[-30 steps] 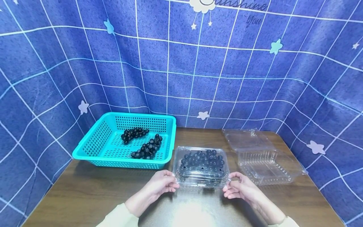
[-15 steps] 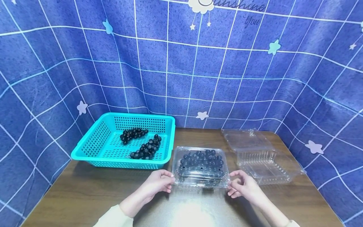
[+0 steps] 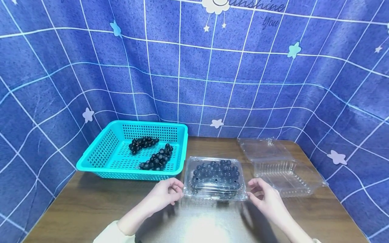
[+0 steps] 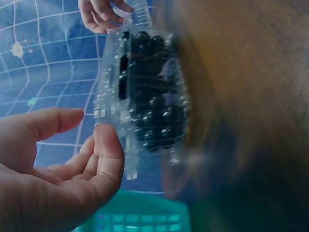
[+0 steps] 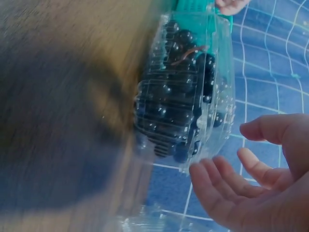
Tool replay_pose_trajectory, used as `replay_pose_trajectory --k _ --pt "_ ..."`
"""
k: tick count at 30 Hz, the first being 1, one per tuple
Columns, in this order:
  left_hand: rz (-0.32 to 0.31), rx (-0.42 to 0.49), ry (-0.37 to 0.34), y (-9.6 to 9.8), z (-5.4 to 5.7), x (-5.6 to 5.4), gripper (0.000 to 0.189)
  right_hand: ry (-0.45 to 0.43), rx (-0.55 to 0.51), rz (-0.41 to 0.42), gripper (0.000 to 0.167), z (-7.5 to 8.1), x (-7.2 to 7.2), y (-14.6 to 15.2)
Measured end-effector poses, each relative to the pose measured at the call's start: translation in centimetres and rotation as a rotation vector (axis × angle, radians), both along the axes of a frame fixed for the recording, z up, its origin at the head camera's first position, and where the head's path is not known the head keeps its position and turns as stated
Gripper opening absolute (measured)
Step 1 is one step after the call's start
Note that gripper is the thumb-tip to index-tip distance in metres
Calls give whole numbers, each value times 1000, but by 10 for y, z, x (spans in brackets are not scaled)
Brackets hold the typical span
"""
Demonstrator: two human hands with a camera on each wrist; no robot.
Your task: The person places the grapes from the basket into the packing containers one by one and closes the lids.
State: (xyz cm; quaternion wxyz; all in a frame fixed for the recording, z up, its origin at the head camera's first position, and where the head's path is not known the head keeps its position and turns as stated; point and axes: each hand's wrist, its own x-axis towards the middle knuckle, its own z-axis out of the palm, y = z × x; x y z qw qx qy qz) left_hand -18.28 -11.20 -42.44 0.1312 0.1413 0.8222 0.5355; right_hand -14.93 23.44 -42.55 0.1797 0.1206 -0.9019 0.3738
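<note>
A clear plastic clamshell box [image 3: 215, 179] of dark grapes stands on the table with its lid down. At its front left corner is my left hand [image 3: 165, 193], thumb and fingers apart with nothing between them; the left wrist view shows the same hand [image 4: 72, 164] beside the box [image 4: 154, 96]. My right hand [image 3: 265, 199] is by the front right corner, fingers loosely bent and holding nothing. In the right wrist view its fingertips [image 5: 205, 169] are close to the box's edge; whether they touch I cannot tell.
A turquoise basket [image 3: 130, 173] at the left holds two bunches of dark grapes [image 3: 158, 158]. Another clear clamshell box [image 3: 284, 179] lies with its lid folded back at the right. Behind the wooden table [image 3: 197, 216] hangs a blue grid-patterned curtain [image 3: 194, 67].
Both hands have let go of the box's front corners and drawn outward, the left to the left, the right to the right. The box stays in place.
</note>
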Motion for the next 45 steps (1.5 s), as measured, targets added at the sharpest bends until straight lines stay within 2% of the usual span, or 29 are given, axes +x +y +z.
replay_pose_trajectory --k 3,7,13,18,22,26,29,35,45 --pt "-9 -80 133 -2 7 2 23 64 27 9 36 3 1 -3" --pt "43 -166 296 -3 17 5 21 189 88 20 41 5 1 -7" --pt "105 -208 445 -7 26 7 25 326 156 41 43 5 0 -11" --pt "152 -278 594 -10 27 9 30 346 171 92 45 4 0 -16" --pt "193 -369 720 -13 25 9 34 336 187 109 45 3 0 -20" --pt "210 -436 824 -16 21 8 36 328 221 120 46 0 1 -24" --pt "221 -474 874 -19 17 7 36 323 243 151 47 -3 1 -26" --pt "247 -524 915 -25 10 4 32 309 264 231 49 -9 -1 -29" --pt "260 -608 1017 -32 -3 -3 24 296 342 256 54 -18 -5 -33"
